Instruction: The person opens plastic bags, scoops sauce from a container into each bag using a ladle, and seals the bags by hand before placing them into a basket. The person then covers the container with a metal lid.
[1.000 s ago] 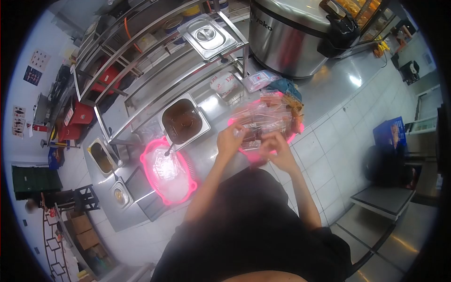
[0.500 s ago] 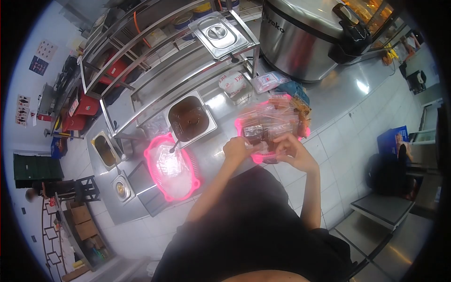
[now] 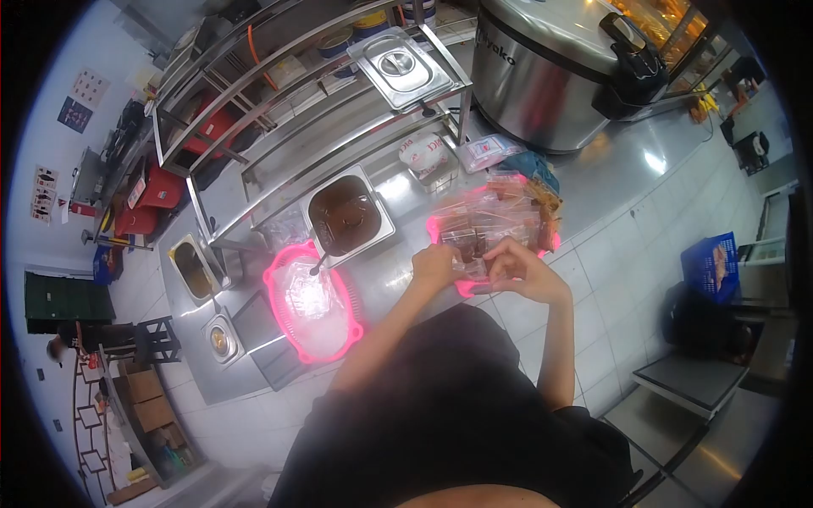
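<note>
A pink basket [image 3: 434, 229] on the steel counter is filled with small clear packets [image 3: 500, 222] of brown contents. My left hand [image 3: 436, 266] is closed at the basket's near left edge, on the edge of a clear plastic bag [image 3: 472, 266]. Close to its right, my right hand [image 3: 527, 273] has its thumb and forefinger pinched together over the near side of the basket; what they hold is too small to make out. To the left, a second pink basket [image 3: 356, 328] holds clear plastic bags [image 3: 309, 292].
Behind the left basket stands a steel tub of brown sauce [image 3: 345, 218] with a ladle handle. A large steel cooker [image 3: 542, 85] is at the back right. A metal rack [image 3: 296, 161] crosses the back left. Far left, a person [image 3: 72, 340] is visible.
Both hands have stayed at the packet basket with small finger movements. My right thumb and forefinger have come closer together. The view has shifted slightly.
</note>
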Demonstrator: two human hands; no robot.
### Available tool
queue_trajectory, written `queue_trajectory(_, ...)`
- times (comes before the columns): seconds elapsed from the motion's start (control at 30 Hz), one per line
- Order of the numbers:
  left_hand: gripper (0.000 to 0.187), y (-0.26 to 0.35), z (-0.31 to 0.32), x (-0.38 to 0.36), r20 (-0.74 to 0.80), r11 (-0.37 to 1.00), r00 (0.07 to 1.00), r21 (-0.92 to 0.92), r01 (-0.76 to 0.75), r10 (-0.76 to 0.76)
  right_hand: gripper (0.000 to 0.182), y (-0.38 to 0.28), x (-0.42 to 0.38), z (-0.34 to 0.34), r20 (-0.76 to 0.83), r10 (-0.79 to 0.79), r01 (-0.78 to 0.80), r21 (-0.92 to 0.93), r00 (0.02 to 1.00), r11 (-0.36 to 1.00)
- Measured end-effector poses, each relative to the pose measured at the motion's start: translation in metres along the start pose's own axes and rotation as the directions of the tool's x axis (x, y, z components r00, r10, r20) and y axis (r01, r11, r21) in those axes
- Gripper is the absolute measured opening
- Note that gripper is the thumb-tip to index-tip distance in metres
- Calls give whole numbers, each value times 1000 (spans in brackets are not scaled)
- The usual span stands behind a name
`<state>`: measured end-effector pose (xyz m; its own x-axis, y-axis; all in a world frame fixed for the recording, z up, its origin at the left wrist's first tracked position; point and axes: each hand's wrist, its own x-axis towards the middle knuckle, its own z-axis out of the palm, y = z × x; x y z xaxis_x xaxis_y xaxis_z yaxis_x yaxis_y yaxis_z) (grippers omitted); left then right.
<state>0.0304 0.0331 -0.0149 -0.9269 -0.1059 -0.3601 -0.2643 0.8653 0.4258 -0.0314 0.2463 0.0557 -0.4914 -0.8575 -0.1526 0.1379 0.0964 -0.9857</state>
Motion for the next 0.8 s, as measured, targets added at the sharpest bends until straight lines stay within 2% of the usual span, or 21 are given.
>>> queue_trajectory(0.17, 42, -6, -24, 13, -94, 991, 995, -132, -34, 22, 42, 5, 5, -6, 35, 26, -26, -7, 999, 1000)
queue_trajectory(0.23, 39, -12, -35, 24, -172, 989, 985, -141, -45, 20, 39, 10, 19, -6, 25, 29, -32, 106, 999, 994)
queue_trajectory(0.27, 39, -13, -38, 29, -170, 989, 985, -142, -40, 16, 40, 11, 30, -3, -93, 8, -4, 43, 996, 999)
queue_trajectory(0.3, 37, -12, -41, 34, -186, 988, 982, -151, -11, -18, 40, 24, 44, -2, -91, 10, -6, 44, 996, 999)
queue_trajectory(0.37, 36, -12, -40, 40, -207, 987, 977, -161, 13, -47, 43, 62, 73, -3, -401, -118, 24, -232, 909, 972)
queue_trajectory(0.4, 35, -15, -35, 43, -235, 985, 971, -173, 8, -49, 43, 68, 80, 0, -399, -124, 28, -237, 909, 971)
queue_trajectory(0.47, 35, -18, -30, 45, -274, 983, 960, -184, 2, -53, 49, 75, 90, 10, -568, -150, -90, -372, 809, 924)
queue_trajectory(0.5, 35, -19, -26, 43, -354, 975, 934, -217, -45, -35, 49, 72, 90, 17, -562, -155, -85, -377, 812, 922)
queue_trajectory(0.53, 35, -19, -27, 39, -432, 965, 902, -246, -93, -23, 51, 68, 87, 26, -592, -319, -46, -518, 740, 854)
queue_trajectory(0.57, 35, -20, -27, 34, -436, 965, 900, -247, -89, -28, 53, 67, 84, 33, -589, -477, -27, -647, 653, 762)
queue_trajectory(0.63, 42, -15, -39, 17, -395, 793, 910, -591, -149, -123, 55, 72, 78, 45, -564, -447, -21, -636, 694, 771)
queue_trajectory(0.67, 42, -15, -42, 9, -400, 791, 907, -593, -148, -129, 57, 74, 76, 49, -543, -417, -19, -624, 729, 781)
queue_trajectory(0.7, 44, -17, -43, -1, -242, 535, 944, -840, -89, -223, 57, 79, 76, 52, -535, -420, -13, -628, 733, 778)
queue_trajectory(0.73, 46, -19, -46, -11, -61, 210, 965, -978, -6, -254, 57, 84, 76, 55, -531, -376, 9, -570, 760, 822)
queue_trajectory(0.77, 46, -24, -51, -21, -69, 207, 963, -978, -14, -262, 57, 87, 78, 57, -520, -334, 30, -508, 786, 861)
queue_trajectory(0.8, 45, -31, -60, -30, -31, 55, 983, -998, -21, -182, 57, 76, 80, 62, -506, -344, 43, -515, 791, 856)
